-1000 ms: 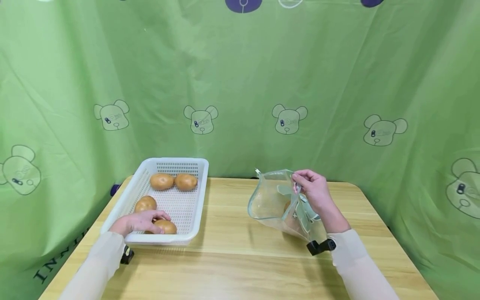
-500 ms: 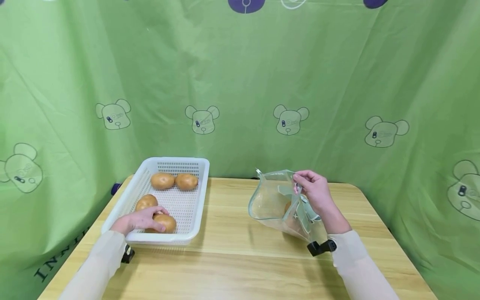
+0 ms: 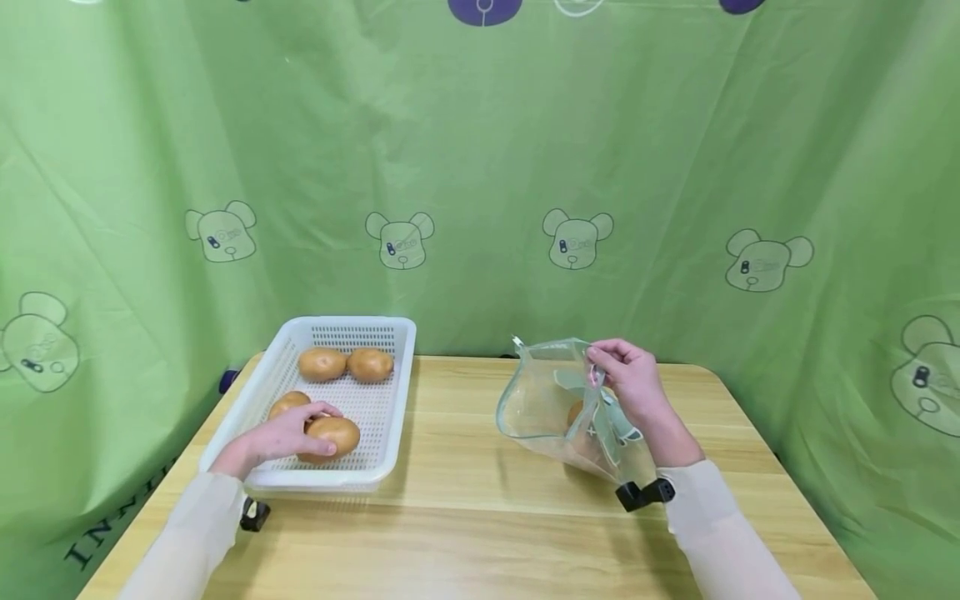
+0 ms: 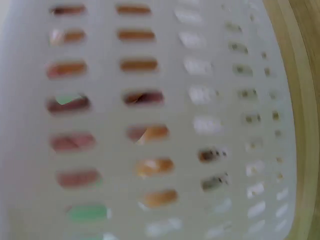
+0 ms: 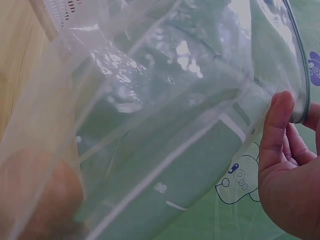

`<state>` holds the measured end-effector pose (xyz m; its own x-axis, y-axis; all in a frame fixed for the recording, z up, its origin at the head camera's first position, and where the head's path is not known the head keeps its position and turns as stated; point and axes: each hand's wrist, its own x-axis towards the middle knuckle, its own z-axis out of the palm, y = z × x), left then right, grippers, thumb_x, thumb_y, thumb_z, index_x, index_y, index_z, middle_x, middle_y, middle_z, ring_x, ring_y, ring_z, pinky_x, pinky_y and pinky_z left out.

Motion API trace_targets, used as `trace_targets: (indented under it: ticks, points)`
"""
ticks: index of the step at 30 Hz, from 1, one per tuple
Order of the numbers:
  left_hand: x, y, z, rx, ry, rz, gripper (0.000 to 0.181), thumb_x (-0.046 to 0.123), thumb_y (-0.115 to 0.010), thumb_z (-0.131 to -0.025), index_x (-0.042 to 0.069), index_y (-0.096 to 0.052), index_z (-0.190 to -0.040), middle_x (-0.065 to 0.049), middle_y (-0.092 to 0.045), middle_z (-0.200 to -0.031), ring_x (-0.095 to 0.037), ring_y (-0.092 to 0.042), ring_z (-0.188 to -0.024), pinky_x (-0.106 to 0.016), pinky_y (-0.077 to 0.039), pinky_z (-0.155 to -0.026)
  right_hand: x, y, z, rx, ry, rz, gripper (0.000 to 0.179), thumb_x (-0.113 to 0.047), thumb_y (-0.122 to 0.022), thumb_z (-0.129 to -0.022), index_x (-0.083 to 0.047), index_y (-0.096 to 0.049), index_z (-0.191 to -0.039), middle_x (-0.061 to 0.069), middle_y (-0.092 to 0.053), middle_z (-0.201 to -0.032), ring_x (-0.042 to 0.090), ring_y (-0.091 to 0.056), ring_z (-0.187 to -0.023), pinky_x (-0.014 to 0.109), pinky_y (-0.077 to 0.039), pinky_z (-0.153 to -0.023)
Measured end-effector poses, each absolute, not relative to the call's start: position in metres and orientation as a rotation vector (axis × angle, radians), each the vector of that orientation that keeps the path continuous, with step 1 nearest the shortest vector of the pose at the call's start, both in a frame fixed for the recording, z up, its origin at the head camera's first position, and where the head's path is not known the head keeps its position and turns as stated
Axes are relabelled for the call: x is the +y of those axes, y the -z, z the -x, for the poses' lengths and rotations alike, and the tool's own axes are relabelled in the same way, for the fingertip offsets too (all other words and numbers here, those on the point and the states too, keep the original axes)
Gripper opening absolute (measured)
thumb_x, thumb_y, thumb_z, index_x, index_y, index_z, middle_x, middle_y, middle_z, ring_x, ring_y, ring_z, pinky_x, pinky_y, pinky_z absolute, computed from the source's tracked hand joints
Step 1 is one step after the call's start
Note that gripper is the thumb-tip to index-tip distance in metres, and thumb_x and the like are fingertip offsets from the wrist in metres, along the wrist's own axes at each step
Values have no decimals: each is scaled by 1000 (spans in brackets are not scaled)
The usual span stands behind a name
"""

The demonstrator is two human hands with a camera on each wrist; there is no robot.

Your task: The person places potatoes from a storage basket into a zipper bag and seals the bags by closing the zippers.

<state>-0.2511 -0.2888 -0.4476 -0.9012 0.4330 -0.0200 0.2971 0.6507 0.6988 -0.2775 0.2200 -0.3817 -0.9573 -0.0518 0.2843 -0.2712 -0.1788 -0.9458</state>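
Observation:
In the head view, my left hand grips a smooth brown potato with the thumb on its near side, just above the floor of a white plastic basket. Another potato lies beside that hand, and two potatoes sit at the far end. On the right, my right hand pinches the rim of a clear zip bag, whose mouth gapes to the left. A brown potato shows through its plastic in the right wrist view. The basket's slotted wall hides most of the left hand in the left wrist view.
The basket and bag stand apart on a light wooden table. Behind and to both sides hangs a green curtain printed with bear heads. Each wrist wears a black camera mount.
My left hand has closed round the near potato and lifted it slightly, up and to the right. The right hand and the bag have stayed in place.

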Motion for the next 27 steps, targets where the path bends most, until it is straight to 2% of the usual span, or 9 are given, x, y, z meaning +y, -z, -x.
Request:
trace_targets:
  ticks: [6, 12, 17, 21, 27]
  points:
    - [-279, 440, 248, 2682, -1120, -618, 55, 32, -75, -79, 11, -53, -124, -7, -59, -115, -24, -53, -104, -45, -40, -92, 219, 381, 277, -1922, -2274, -383, 3, -4, -62, -90, -4, -65, -90, 2, -63, -71, 9, -58, -58, 20, -52, -55]
    - [-272, 429, 245, 2659, -1225, -660, 60, 29, -75, -79, 9, -50, -130, -11, -57, -120, -24, -55, -103, -41, -43, -89, 217, 382, 279, -1923, -2273, -398, 6, -4, -62, -90, 1, -63, -93, 2, -63, -71, 9, -57, -58, 20, -51, -54]
    - [-264, 419, 243, 2652, -1263, -651, 60, 32, -75, -80, 15, -49, -132, -9, -57, -121, -23, -55, -103, -40, -44, -88, 216, 382, 279, -1921, -2274, -412, 4, -4, -61, -91, 0, -64, -91, 2, -62, -70, 10, -57, -58, 19, -51, -53]
    - [-253, 409, 243, 2652, -1297, -678, 60, 33, -74, -81, 18, -48, -133, -9, -54, -125, -23, -54, -106, -41, -43, -90, 215, 381, 278, -1926, -2269, -406, 4, -4, -61, -91, -4, -65, -90, 2, -62, -70, 10, -57, -57, 20, -51, -53]
    - [-226, 401, 247, 2631, -1404, -799, 62, 29, -73, -82, 16, -45, -136, -13, -43, -139, -28, -50, -115, -46, -40, -96, 213, 381, 278, -1927, -2272, -407, 6, -3, -61, -91, -6, -65, -89, 2, -62, -71, 9, -57, -58, 19, -51, -53]
